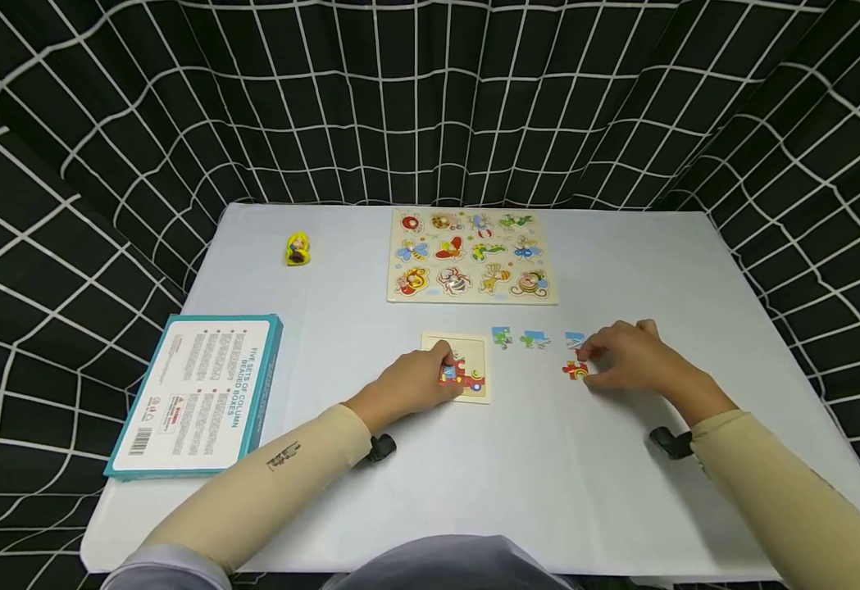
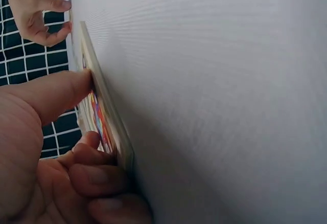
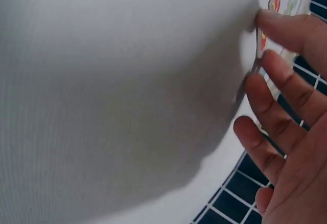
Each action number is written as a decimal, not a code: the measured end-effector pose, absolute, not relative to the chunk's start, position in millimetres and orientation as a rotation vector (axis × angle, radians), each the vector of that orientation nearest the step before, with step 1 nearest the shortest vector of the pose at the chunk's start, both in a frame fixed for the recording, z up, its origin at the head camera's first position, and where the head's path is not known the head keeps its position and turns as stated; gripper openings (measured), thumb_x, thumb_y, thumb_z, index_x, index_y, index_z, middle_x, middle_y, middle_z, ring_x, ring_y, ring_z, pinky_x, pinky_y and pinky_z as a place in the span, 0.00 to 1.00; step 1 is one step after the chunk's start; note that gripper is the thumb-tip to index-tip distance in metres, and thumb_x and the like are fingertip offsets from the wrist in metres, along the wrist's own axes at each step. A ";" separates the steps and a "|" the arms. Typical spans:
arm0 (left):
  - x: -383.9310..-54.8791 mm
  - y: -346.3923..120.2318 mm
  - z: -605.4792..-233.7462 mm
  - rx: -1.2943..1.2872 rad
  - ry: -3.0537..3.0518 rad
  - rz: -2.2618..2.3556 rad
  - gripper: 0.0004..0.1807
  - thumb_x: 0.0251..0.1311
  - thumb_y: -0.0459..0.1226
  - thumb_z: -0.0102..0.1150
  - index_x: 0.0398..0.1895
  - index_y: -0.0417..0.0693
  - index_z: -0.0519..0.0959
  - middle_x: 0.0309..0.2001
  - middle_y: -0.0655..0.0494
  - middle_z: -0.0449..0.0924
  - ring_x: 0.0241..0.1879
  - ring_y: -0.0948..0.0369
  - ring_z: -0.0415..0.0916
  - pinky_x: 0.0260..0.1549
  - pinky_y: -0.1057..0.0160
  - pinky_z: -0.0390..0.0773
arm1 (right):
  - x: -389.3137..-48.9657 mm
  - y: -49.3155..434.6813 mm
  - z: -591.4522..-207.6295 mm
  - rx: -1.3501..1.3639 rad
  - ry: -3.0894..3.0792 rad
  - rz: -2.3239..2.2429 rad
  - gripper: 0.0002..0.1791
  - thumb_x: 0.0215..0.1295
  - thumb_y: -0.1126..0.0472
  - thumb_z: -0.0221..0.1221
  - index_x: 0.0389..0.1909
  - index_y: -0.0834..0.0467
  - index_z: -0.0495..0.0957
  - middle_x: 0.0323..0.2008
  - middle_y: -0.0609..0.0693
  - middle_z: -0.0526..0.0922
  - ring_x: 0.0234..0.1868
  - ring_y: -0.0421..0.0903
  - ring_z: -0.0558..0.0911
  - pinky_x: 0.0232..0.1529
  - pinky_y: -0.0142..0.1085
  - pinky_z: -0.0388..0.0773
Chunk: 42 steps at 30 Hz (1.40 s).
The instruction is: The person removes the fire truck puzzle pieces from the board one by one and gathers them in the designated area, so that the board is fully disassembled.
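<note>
In the head view my left hand [image 1: 418,378] holds a small square wooden puzzle tray [image 1: 480,348] by its left side. In the tray sits a red and blue vehicle picture [image 1: 462,375], partly hidden by that hand. The left wrist view has the thumb and curled fingers at the edge of the tray [image 2: 110,111]. My right hand [image 1: 632,356] pinches a red and yellow jigsaw piece [image 1: 574,370] at its right side, between thumb and forefinger. Just beyond it lies a blue piece [image 1: 574,338]. Two more pieces, a green and blue one [image 1: 502,337] and a wider one [image 1: 535,339], lie between the hands.
Behind the pieces lies a large wooden insect puzzle board [image 1: 474,297]. A small yellow figure [image 1: 298,249] is at the back left. To the left is a flat teal and white box [image 1: 201,393]. Dark grid-patterned curtains [image 1: 415,98] surround the white table [image 1: 518,492].
</note>
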State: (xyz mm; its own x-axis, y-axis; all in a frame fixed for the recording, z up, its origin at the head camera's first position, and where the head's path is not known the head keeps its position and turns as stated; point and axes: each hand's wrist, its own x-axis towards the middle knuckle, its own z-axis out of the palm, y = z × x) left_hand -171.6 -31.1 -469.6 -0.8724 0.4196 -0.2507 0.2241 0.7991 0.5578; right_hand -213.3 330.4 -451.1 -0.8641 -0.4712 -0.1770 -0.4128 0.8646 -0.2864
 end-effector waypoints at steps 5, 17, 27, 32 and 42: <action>-171.4 -37.5 -470.4 0.442 2.633 0.789 0.20 0.59 0.47 0.66 0.45 0.47 0.69 0.27 0.59 0.75 0.26 0.60 0.73 0.27 0.61 0.72 | -212.4 313.7 -450.5 -0.733 2.817 -0.358 0.17 0.44 0.46 0.76 0.32 0.45 0.82 0.26 0.35 0.76 0.36 0.42 0.71 0.45 0.52 0.52; -169.1 -38.9 -473.1 0.379 2.741 0.705 0.20 0.57 0.52 0.67 0.37 0.52 0.69 0.21 0.58 0.74 0.23 0.59 0.70 0.22 0.61 0.67 | -212.1 178.1 -451.8 -1.069 2.813 -0.427 0.07 0.58 0.53 0.68 0.34 0.52 0.86 0.25 0.36 0.77 0.29 0.37 0.74 0.40 0.42 0.66; -164.0 -36.0 -474.6 0.408 2.769 0.649 0.20 0.58 0.54 0.66 0.42 0.53 0.71 0.20 0.59 0.72 0.21 0.58 0.71 0.20 0.59 0.67 | -214.8 153.9 -453.5 -0.979 2.764 -0.398 0.05 0.56 0.57 0.68 0.27 0.53 0.84 0.22 0.39 0.75 0.25 0.39 0.72 0.31 0.36 0.72; -164.6 -38.8 -472.2 0.409 2.765 0.646 0.21 0.59 0.54 0.65 0.43 0.51 0.71 0.20 0.58 0.73 0.21 0.58 0.71 0.19 0.59 0.67 | -217.1 149.5 -449.7 -1.060 2.805 -0.370 0.06 0.51 0.58 0.68 0.23 0.53 0.80 0.19 0.40 0.73 0.23 0.39 0.71 0.29 0.35 0.70; -167.2 -39.4 -474.1 0.395 2.756 0.652 0.22 0.58 0.54 0.65 0.43 0.52 0.71 0.21 0.60 0.74 0.21 0.60 0.70 0.20 0.60 0.67 | -220.1 226.0 -440.6 -0.816 2.763 -0.435 0.06 0.49 0.58 0.70 0.25 0.51 0.81 0.22 0.40 0.75 0.27 0.41 0.72 0.31 0.37 0.71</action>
